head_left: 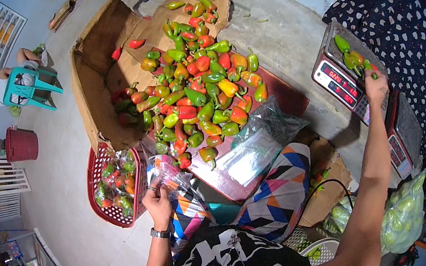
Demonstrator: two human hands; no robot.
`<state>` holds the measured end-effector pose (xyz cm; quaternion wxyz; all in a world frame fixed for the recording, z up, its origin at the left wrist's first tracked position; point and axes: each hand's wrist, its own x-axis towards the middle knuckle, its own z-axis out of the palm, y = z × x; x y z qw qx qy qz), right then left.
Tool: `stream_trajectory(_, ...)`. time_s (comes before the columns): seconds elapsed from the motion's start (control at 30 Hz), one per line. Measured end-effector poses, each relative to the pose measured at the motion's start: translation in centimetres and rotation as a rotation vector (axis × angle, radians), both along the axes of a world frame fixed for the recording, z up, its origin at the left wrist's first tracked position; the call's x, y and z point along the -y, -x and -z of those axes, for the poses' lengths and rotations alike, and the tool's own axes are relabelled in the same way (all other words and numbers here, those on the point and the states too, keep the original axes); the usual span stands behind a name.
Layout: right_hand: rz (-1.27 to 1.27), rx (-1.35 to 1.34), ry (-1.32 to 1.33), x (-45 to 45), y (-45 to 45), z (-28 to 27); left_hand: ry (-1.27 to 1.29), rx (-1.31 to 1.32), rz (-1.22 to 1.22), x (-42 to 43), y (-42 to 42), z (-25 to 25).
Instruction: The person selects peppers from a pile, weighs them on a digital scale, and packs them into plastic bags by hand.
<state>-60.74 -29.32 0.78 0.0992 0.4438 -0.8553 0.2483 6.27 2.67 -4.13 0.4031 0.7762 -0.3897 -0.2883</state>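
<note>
My right hand (375, 85) reaches out to a digital scale (337, 87) with lit red digits. Its fingers are closed on a green and red pepper (370, 67) at the platform's edge, beside a few other peppers (351, 57) lying on the scale. In my left hand (158, 197), low and left of centre above my lap, is a clear plastic bag (171, 173), pinched by the fingers. A large heap of red, green and yellow peppers (196, 96) spreads from an open cardboard box (87, 62) onto a red board (288, 92). More clear bags (254, 149) lie on the board's right part.
A red basket (90, 171) with bagged peppers stands at the lower left. Beside the first scale is a second scale (406, 137). Filled bags (403, 217) stand at right. At far left, a person (2, 81) sits on a teal chair (17, 87) near a dark red bucket (22, 145).
</note>
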Motion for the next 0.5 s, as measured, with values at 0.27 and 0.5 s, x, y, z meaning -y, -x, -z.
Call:
stream_trajectory(0.27, -0.289, -0.109, 0.023, -1.6, -2.3, 2.5, 0.046, 0.007, 0.013, 0.0, 0.0, 0.1)
stream_trajectory(0.5, -0.353, 0.543, 0.273, -2.0, -2.6, 0.9, 0.09, 0.003, 0.015, -0.2, -0.3, 0.8)
